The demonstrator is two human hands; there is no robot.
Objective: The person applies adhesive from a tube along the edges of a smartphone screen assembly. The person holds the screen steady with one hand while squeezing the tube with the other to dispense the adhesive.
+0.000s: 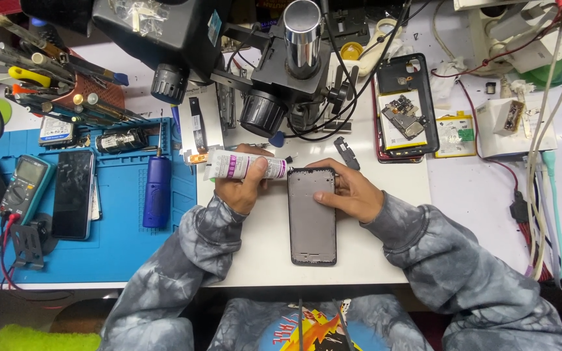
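Holding the white glue tube (247,165) crosswise in the left hand (242,188), I had the fingers wrapped round its body, thumb underneath, the dark nozzle aimed rightward at the top left corner of the phone frame (312,216). The nozzle tip sat just beside that corner; whether it touched the rim I could not tell. The right hand (349,193) was not gripping anything: its fingers lay flat and slightly spread on the upper right part of the frame, pinning it to the white work surface (372,260).

I judged the step to be laying adhesive along the frame's edge, and at its very start, since the nozzle stood at the corner and I could see no bead on the rim. The next move, as I read it, called for a steady squeeze with the tube drawn along the rim, while the right hand kept the frame from sliding and stayed off the edge being coated.

The frame lay lengthwise, running from the nozzle toward my body, between the two grey sleeves, so most of it was below and to the right of the left-hand grip.

Further out, a microscope (294,71) stood just behind the hands. An opened phone (403,107) with its board exposed lay to the right of it. On the blue mat (125,240) to the left sat a blue cylindrical tool (157,191), a dark phone (73,194) and a multimeter (24,187).
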